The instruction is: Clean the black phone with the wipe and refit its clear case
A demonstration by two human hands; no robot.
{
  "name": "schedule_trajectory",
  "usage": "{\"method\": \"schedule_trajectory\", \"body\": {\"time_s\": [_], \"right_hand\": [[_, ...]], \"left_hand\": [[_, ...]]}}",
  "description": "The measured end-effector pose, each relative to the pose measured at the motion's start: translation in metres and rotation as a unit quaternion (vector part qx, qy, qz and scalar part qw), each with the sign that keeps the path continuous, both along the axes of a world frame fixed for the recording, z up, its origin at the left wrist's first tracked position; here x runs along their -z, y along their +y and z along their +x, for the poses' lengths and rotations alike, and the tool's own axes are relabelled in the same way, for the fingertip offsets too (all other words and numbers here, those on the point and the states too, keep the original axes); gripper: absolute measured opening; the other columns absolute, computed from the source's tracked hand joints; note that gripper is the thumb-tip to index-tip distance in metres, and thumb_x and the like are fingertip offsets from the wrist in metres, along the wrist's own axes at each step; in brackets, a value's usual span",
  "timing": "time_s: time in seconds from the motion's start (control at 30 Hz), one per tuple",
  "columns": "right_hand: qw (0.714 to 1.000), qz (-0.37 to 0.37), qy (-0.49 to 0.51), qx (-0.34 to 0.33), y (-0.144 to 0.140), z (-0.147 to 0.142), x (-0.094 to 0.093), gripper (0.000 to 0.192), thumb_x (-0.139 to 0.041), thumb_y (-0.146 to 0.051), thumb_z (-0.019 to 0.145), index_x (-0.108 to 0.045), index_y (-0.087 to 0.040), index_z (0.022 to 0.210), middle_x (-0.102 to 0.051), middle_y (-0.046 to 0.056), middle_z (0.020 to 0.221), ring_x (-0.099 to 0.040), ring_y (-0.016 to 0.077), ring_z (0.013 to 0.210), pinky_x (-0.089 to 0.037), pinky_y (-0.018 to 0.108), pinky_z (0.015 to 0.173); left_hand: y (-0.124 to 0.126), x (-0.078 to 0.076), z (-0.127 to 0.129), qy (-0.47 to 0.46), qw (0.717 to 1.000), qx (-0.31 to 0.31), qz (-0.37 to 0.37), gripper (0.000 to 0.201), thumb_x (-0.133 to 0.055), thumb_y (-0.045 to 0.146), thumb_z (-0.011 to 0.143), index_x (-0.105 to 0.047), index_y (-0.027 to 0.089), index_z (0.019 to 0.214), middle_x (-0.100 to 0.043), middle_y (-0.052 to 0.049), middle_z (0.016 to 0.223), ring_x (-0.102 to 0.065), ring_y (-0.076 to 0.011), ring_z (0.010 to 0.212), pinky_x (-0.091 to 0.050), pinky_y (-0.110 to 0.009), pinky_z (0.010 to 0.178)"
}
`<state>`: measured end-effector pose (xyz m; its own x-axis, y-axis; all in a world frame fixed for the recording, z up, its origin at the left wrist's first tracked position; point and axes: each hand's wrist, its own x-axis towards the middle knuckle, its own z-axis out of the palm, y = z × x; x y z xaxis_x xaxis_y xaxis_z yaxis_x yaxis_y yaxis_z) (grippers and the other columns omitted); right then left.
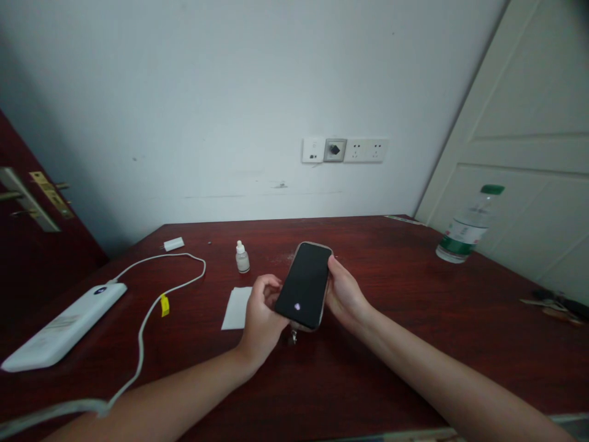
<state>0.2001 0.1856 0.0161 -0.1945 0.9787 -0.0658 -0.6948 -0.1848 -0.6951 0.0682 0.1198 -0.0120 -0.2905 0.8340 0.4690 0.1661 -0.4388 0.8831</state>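
Phone in both hands mid-frame, everything else spread across the table around it.

So the phone [306,285] sits at the centre of the frame, just above the table [368,368], with the left hand [261,319] on its left edge and the right hand [343,294] on its right edge. Directly left of the left hand a paper square [236,308] lies flat on the table, and a small dropper bottle [242,257] stands just behind that. Further left, a cable [151,307] loops across the table to a power bank [64,325] at the left edge of the frame, with a plug [173,244] behind the loop. Far right, a water bottle [467,227] stands near the door [529,123]. A socket strip [345,150] is on the wall [207,92] above the phone.
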Motion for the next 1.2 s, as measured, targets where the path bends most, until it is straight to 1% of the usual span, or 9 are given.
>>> {"method": "schedule_trajectory", "body": {"time_s": [0.1,0.17,0.27,0.4,0.53,0.63,0.73,1.0,1.2], "right_hand": [[1.000,0.008,-0.018,-0.002,0.000,0.001,0.000,0.016,-0.049,-0.027,0.089,-0.062,-0.016,0.086,-0.068,0.004,0.078,-0.062,0.0164,0.066,-0.051,0.030,0.069],[0.999,0.007,-0.034,0.004,0.001,0.002,0.002,0.017,-0.050,-0.029,0.088,-0.062,-0.016,0.087,-0.068,0.004,0.078,-0.062,0.0167,0.067,-0.051,0.030,0.070],[0.999,0.018,-0.050,0.008,0.007,0.004,0.008,0.021,-0.056,-0.036,0.084,-0.063,-0.017,0.088,-0.068,0.004,0.080,-0.062,0.0172,0.069,-0.049,0.030,0.070],[0.995,0.048,-0.087,0.027,0.017,0.007,0.015,0.033,-0.064,-0.048,0.075,-0.062,-0.017,0.088,-0.067,0.003,0.077,-0.059,0.0169,0.066,-0.048,0.028,0.065],[0.981,0.103,-0.153,0.056,0.021,0.009,0.017,0.040,-0.066,-0.053,0.070,-0.063,-0.017,0.088,-0.065,0.001,0.074,-0.057,0.0169,0.066,-0.046,0.027,0.062],[0.962,0.167,-0.208,0.065,0.018,0.010,0.017,0.040,-0.060,-0.054,0.076,-0.065,-0.019,0.096,-0.066,0.002,0.082,-0.058,0.0188,0.078,-0.045,0.027,0.070],[0.947,0.209,-0.237,0.057,0.012,0.009,0.017,0.038,-0.054,-0.051,0.082,-0.064,-0.022,0.105,-0.066,0.003,0.097,-0.057,0.0191,0.091,-0.044,0.027,0.078],[0.964,0.178,-0.196,0.037,0.010,0.006,0.018,0.038,-0.058,-0.049,0.080,-0.064,-0.022,0.106,-0.065,0.003,0.106,-0.057,0.0185,0.092,-0.043,0.026,0.078],[0.982,0.116,-0.150,0.022,0.015,0.006,0.018,0.033,-0.066,-0.044,0.071,-0.066,-0.019,0.092,-0.067,0.001,0.081,-0.059,0.0185,0.077,-0.044,0.027,0.070]], "left_hand": [[-0.001,-0.001,-0.004,0.105,0.994,-0.024,0.017,0.016,-0.068,0.011,0.062,-0.053,0.017,0.064,-0.050,-0.001,0.083,-0.051,-0.0149,0.080,-0.041,-0.024,0.073],[-0.001,-0.002,-0.005,0.112,0.994,0.016,-0.009,0.009,-0.070,0.014,0.064,-0.061,0.016,0.065,-0.051,-0.005,0.093,-0.051,-0.0183,0.091,-0.040,-0.026,0.082],[-0.002,-0.004,-0.003,0.024,0.990,0.121,-0.067,0.020,-0.074,0.017,0.062,-0.070,0.017,0.081,-0.048,-0.009,0.115,-0.047,-0.0240,0.109,-0.039,-0.029,0.092],[-0.005,-0.009,0.002,-0.098,0.954,0.251,-0.133,0.046,-0.077,0.015,0.058,-0.067,0.018,0.103,-0.035,-0.007,0.137,-0.035,-0.0275,0.125,-0.036,-0.030,0.099],[-0.005,-0.011,0.003,-0.178,0.902,0.358,-0.165,0.047,-0.071,0.024,0.069,-0.060,0.016,0.115,-0.049,-0.010,0.128,-0.045,-0.0277,0.118,-0.037,-0.034,0.097],[-0.002,-0.008,0.004,-0.245,0.885,0.342,-0.201,0.044,-0.052,0.044,0.085,-0.059,0.014,0.116,-0.059,-0.009,0.116,-0.049,-0.0242,0.114,-0.035,-0.033,0.099],[0.001,-0.003,0.004,-0.300,0.861,0.314,-0.265,0.052,-0.036,0.052,0.090,-0.057,0.014,0.118,-0.064,-0.009,0.109,-0.053,-0.0226,0.109,-0.037,-0.033,0.096],[0.002,0.000,0.004,-0.322,0.861,0.273,-0.283,0.043,-0.049,0.045,0.087,-0.061,0.011,0.112,-0.068,-0.010,0.100,-0.062,-0.0231,0.093,-0.044,-0.034,0.086],[0.000,-0.002,0.005,-0.306,0.876,0.277,-0.249,0.043,-0.054,0.043,0.085,-0.061,0.011,0.113,-0.068,-0.010,0.099,-0.062,-0.0226,0.095,-0.042,-0.033,0.089]]}}
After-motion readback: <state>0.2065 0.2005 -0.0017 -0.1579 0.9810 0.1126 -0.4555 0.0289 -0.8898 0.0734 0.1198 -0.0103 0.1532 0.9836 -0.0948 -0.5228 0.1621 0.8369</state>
